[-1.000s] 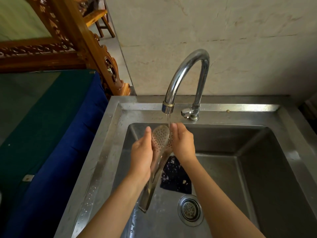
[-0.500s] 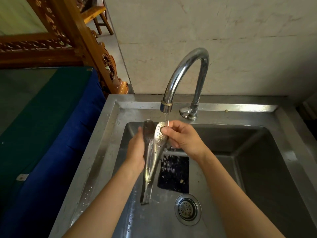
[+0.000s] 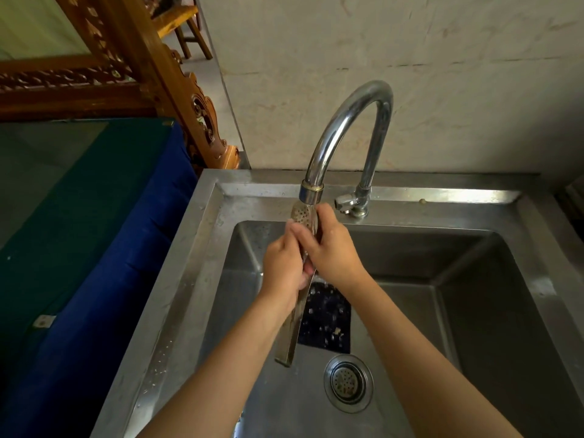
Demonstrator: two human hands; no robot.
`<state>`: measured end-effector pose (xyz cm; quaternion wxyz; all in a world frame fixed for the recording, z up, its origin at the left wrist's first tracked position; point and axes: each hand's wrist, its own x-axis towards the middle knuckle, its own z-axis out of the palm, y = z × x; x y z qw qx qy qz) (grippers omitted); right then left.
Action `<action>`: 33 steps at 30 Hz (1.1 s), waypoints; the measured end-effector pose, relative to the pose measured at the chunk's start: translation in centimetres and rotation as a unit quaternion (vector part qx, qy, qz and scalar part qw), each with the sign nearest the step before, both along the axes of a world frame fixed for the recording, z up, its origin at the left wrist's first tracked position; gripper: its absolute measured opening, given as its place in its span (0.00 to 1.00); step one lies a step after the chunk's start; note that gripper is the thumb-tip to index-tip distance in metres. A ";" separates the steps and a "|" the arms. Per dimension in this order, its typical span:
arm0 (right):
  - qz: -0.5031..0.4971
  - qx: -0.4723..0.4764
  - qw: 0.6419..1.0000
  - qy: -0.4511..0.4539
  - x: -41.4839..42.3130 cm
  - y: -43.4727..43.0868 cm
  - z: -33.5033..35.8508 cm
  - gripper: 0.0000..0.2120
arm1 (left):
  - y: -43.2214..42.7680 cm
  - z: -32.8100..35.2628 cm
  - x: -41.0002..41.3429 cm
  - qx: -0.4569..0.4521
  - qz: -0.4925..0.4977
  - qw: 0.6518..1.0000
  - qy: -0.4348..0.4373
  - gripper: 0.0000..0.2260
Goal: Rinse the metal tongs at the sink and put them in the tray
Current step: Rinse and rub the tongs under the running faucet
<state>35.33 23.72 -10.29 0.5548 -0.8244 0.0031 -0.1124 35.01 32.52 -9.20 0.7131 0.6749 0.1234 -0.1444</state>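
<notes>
In front of me rises a pale, blotchy wall (image 3: 410,58) with faint cracks and a thin dark seam running across it. To my left stands carved brown wooden furniture (image 3: 177,90) with scrolled openwork, its foot touching the wall's corner. Behind it, farther off, I see the legs of a wooden chair (image 3: 186,30) on a grey floor (image 3: 218,90). Below the carving lies a flat surface covered by dark green cloth (image 3: 63,200) with a deep blue cloth edge (image 3: 104,295) hanging down beside me. Soft daylight falls evenly from the upper left, leaving the lower left corner in shadow.
</notes>
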 end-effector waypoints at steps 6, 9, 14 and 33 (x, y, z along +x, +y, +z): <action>-0.143 -0.114 0.982 0.048 0.7 0.0 0.7 0.22 | 0.2 -0.1 -1.3 -0.006 -0.023 0.999 -0.038 0.10; -0.065 -0.032 0.995 0.068 -0.3 0.5 0.1 0.23 | 0.4 -0.2 -0.4 -0.008 0.007 1.000 -0.025 0.13; -0.038 0.082 0.994 0.066 -1.0 1.0 -0.6 0.14 | -0.4 -0.7 0.5 0.068 0.038 0.995 -0.061 0.18; -0.161 0.019 0.984 0.067 -0.2 1.2 0.7 0.22 | -0.7 -1.2 -1.1 0.075 -0.027 0.990 -0.118 0.09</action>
